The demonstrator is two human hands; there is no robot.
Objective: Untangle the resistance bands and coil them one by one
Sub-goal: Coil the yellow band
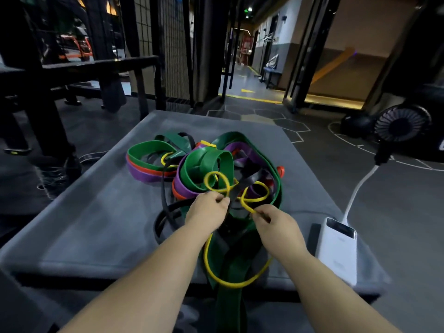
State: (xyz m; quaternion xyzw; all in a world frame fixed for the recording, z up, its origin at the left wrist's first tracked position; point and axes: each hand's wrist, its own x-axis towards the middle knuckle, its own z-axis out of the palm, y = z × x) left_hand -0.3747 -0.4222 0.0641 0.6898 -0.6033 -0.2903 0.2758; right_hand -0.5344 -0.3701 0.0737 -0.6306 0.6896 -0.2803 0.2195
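Spilling over the near edge of the surface, the bands leave room on their left; left hand and right hand fingers pinch the yellow band.

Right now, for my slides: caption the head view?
Untangling: left hand and right hand pinch a yellow band in the tangled pile.

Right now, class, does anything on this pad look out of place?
Yes. The bands lie in one knotted heap on the grey pad, and a green band and a loop of the yellow band spill over its near edge. The left hand and right hand pinch that yellow band.
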